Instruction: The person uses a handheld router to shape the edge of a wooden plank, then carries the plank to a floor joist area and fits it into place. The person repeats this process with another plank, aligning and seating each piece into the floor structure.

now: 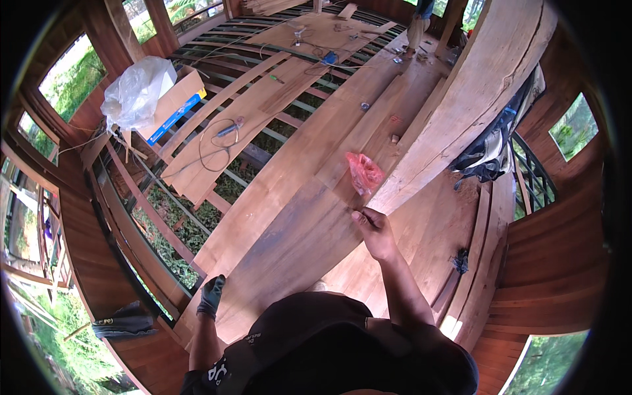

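Right hand (374,232) at plank (289,240), grip unclear.

The wide plank (289,230) is smooth, matt wood with dark staining; the floorboards (283,174) are smooth wood with a slight sheen; the thick beam (467,99) is wood, cracked along the grain. The red bag (364,172) is crinkled, glossy plastic; the clear sheeting (135,95), wrinkled glossy plastic; the box (181,95), matt cardboard.
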Tool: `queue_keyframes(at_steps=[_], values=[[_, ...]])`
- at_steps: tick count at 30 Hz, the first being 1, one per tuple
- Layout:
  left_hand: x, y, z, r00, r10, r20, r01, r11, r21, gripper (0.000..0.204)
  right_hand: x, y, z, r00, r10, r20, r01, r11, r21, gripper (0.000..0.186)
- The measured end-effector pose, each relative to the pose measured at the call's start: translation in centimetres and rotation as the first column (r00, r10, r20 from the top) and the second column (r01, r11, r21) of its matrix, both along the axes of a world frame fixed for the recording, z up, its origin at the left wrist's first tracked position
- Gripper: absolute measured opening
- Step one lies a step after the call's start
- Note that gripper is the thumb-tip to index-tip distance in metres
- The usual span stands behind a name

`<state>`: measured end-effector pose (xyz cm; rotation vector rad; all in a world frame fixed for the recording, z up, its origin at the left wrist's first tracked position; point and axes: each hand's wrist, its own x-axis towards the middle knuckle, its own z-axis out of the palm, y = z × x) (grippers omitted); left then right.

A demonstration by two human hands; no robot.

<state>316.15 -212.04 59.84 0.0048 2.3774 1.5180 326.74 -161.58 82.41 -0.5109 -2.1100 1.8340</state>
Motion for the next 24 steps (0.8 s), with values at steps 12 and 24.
queue_keyframes(at_steps=[12, 24], values=[[-18.6, 9.3, 0.2, 0.945, -0.269, -0.186, 0.222, 0.945, -0.24, 0.048, -13.8, 5.6, -2.6, 0.994, -0.113, 0.008, 0.113, 0.993, 0.015, 0.026], [-37.4, 22.9, 13.3, 0.802, -0.573, -0.165, 0.3, 0.627, -0.719, 0.062, -22.8, 8.4, -4.6, 0.908, -0.408, -0.096, 0.327, 0.546, 0.771, 0.034]])
